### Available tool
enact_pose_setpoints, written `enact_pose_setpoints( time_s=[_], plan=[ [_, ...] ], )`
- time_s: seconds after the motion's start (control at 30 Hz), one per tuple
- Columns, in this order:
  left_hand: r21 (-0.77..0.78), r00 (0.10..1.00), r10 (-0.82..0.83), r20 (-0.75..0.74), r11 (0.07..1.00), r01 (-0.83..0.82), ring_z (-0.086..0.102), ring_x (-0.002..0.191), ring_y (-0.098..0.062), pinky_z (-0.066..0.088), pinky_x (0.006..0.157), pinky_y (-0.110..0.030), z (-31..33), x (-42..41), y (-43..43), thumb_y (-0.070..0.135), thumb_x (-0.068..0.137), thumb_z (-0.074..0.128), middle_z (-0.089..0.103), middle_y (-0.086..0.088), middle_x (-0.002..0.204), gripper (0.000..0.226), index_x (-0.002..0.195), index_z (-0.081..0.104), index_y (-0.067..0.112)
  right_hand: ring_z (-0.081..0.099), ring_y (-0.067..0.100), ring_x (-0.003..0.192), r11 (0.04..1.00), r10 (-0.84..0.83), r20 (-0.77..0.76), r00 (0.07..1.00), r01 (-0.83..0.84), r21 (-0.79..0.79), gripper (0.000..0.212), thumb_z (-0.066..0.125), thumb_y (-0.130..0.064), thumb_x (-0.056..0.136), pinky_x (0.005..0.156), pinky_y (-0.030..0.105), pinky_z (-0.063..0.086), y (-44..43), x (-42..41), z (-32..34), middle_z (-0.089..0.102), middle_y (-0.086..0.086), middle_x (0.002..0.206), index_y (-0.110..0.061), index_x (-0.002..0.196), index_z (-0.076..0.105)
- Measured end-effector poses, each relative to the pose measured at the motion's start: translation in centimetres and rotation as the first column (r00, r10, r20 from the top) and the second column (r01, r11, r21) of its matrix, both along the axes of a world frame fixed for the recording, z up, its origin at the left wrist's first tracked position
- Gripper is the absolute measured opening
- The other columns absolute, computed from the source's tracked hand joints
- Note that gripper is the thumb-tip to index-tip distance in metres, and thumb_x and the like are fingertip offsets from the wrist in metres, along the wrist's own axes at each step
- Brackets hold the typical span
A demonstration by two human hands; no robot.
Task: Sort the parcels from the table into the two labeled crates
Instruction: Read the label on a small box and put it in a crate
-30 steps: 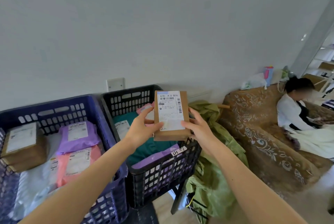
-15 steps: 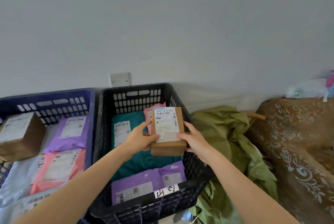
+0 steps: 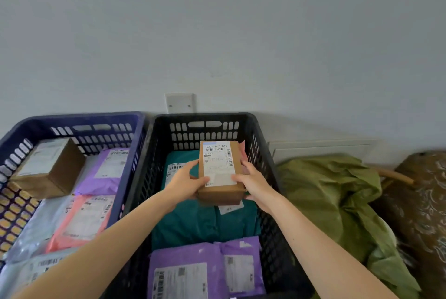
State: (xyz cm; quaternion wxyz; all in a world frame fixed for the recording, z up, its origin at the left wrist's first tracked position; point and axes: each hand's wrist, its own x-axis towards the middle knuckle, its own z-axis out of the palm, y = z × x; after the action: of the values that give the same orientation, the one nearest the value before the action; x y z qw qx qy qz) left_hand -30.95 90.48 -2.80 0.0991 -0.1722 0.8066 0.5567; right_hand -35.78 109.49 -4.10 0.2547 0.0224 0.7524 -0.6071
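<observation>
Both hands held a small cardboard box inside the black crate, its white shipping label facing up. The left hand gripped the box's left edge and the right hand gripped its right edge, each with the thumb laid on the label and the fingers curled round the side. The box sat over a teal mailer toward the crate's far end; whether it rested on the mailer or hung just above it could not be told. A pink parcel showed just behind the box, and a purple mailer lay at the crate's near end.

The blue crate stood touching the black one on its left. It held a larger cardboard box, a second purple mailer, a pink mailer and pale grey mailers. Crumpled green cloth lay to the right of the black crate.
</observation>
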Motion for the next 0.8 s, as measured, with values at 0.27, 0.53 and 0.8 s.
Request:
enact_pose_setpoints(
  time_s=[0.27, 0.53, 0.8],
  plan=[
    [-0.041, 0.999, 0.039, 0.026, 0.998, -0.038, 0.061, 0.101, -0.024, 0.056, 0.081, -0.041, -0.5, -4.2, -3.0, 0.014, 0.095, 0.057, 0.061, -0.006, 0.114, 0.062, 0.148, 0.028, 0.025, 0.054, 0.023, 0.120, 0.999, -0.020, -0.021, 1.000, 0.019, -0.030, 0.063, 0.058, -0.015, 0.095, 0.095, 0.041, 0.052, -4.2, -4.1, -1.1, 0.050, 0.002, 0.141, -0.030, 0.149, 0.028],
    [-0.107, 0.995, 0.043, 0.090, 0.994, -0.033, 0.058, 0.101, -0.020, 0.052, 0.065, -0.029, -1.1, -8.1, -5.3, 0.011, 0.095, 0.052, 0.057, -0.003, 0.119, 0.062, 0.148, 0.023, 0.023, 0.052, 0.001, 0.091, 0.999, 0.019, 0.005, 1.000, -0.018, -0.034, 0.062, 0.059, -0.015, 0.094, 0.064, 0.021, 0.047, -6.9, -8.1, -2.8, 0.049, -0.003, 0.137, -0.030, 0.147, 0.030],
    [-0.052, 0.988, -0.008, 0.157, 0.998, 0.016, 0.062, 0.099, -0.019, 0.057, 0.071, -0.034, -2.9, -9.7, -4.2, 0.009, 0.094, 0.054, 0.059, -0.002, 0.119, 0.065, 0.148, 0.023, 0.025, 0.057, 0.004, 0.094, 1.000, -0.011, 0.027, 1.000, 0.011, 0.000, 0.063, 0.059, -0.010, 0.093, 0.069, 0.022, 0.051, -5.3, -9.7, -4.4, 0.057, -0.005, 0.119, -0.027, 0.147, 0.032]
  ],
)
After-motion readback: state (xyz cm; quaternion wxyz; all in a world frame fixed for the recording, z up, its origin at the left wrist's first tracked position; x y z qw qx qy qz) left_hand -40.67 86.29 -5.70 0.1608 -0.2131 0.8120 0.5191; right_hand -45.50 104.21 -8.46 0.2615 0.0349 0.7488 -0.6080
